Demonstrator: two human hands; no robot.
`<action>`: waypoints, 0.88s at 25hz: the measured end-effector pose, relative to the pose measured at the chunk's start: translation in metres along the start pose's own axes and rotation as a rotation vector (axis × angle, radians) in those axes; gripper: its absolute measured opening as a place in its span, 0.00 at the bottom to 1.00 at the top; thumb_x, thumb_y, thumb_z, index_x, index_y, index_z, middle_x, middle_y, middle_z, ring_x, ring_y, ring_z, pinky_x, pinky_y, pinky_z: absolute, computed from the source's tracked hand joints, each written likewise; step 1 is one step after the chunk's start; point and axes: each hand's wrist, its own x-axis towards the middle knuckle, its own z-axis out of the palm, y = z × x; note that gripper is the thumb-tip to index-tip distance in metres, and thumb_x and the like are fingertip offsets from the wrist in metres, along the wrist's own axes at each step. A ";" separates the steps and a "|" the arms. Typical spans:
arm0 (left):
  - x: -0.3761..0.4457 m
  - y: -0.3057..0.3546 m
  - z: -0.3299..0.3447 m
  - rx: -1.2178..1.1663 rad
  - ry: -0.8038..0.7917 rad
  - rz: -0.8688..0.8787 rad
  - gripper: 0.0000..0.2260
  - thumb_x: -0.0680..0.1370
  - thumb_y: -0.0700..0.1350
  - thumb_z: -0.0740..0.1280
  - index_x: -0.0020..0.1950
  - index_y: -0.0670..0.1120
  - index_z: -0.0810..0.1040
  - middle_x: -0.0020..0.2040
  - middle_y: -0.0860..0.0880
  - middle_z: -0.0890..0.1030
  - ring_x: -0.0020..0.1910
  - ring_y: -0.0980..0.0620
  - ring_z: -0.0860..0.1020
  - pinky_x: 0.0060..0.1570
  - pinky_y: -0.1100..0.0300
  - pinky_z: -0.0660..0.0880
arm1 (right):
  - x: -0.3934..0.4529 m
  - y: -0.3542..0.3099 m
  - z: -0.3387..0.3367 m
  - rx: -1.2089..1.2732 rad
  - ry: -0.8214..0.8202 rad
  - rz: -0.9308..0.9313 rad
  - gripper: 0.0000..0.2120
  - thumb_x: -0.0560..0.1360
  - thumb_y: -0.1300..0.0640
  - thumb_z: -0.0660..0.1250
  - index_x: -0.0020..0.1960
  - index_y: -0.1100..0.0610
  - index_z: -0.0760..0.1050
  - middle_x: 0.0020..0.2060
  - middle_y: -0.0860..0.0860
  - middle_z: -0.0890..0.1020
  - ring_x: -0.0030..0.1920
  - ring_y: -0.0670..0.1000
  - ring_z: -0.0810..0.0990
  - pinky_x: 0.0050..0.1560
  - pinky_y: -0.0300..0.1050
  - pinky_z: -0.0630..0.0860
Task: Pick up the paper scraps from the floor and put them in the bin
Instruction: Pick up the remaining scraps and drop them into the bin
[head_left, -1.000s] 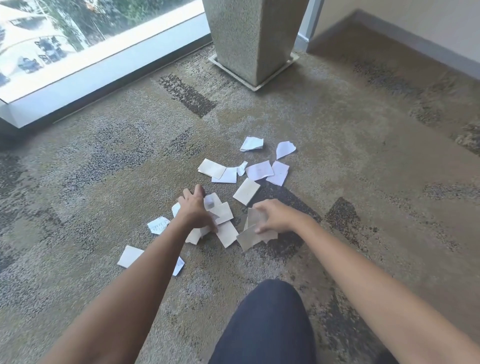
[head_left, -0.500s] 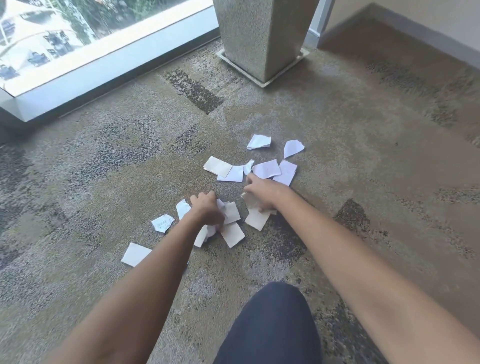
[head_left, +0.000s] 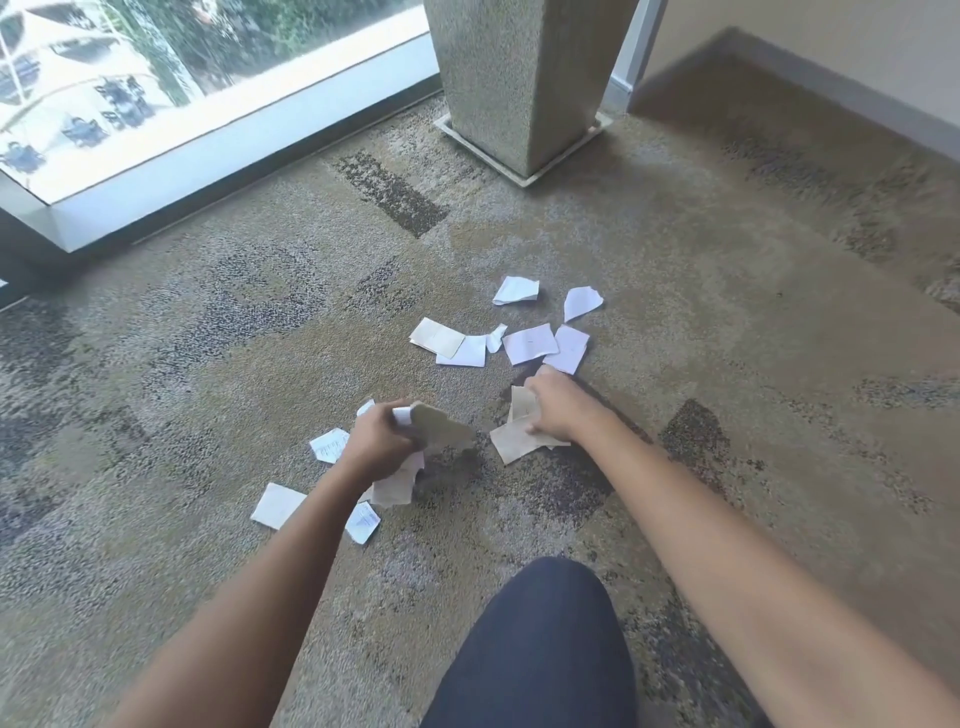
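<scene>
A bunch of white and beige torn paper scraps (head_left: 415, 447) is now being lifted clear of the patterned grey-brown carpet floor (head_left: 208, 338) by the left hand (head_left: 376, 441), fingers curled tight round it; a second ago those pieces were still being pressed flat, so gathering is well under way. More beige scraps (head_left: 511, 439) are being clutched and dragged back by the right hand (head_left: 553, 410). Beyond it, several white pieces (head_left: 527, 343) are lying loose; others are lying beside the left hand. No bin is being shown.
</scene>
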 end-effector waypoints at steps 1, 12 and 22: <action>-0.005 -0.002 -0.005 -0.116 0.024 -0.050 0.14 0.72 0.39 0.75 0.56 0.43 0.79 0.47 0.44 0.84 0.39 0.47 0.84 0.32 0.54 0.81 | -0.006 -0.002 -0.002 0.035 0.008 0.000 0.14 0.71 0.55 0.76 0.47 0.55 0.71 0.54 0.57 0.76 0.54 0.57 0.77 0.50 0.50 0.74; -0.036 -0.021 -0.093 -1.086 0.308 -0.143 0.07 0.75 0.30 0.68 0.51 0.38 0.77 0.32 0.49 0.84 0.29 0.53 0.82 0.29 0.61 0.80 | -0.023 -0.135 0.029 0.262 -0.258 -0.262 0.34 0.73 0.58 0.73 0.74 0.53 0.60 0.67 0.58 0.74 0.63 0.57 0.76 0.62 0.53 0.75; -0.059 -0.061 -0.124 -1.388 0.226 -0.121 0.06 0.76 0.35 0.67 0.51 0.39 0.75 0.47 0.42 0.81 0.38 0.49 0.84 0.36 0.54 0.83 | 0.029 -0.204 0.057 0.191 -0.265 -0.014 0.53 0.72 0.61 0.75 0.79 0.56 0.38 0.69 0.61 0.71 0.67 0.61 0.73 0.63 0.57 0.72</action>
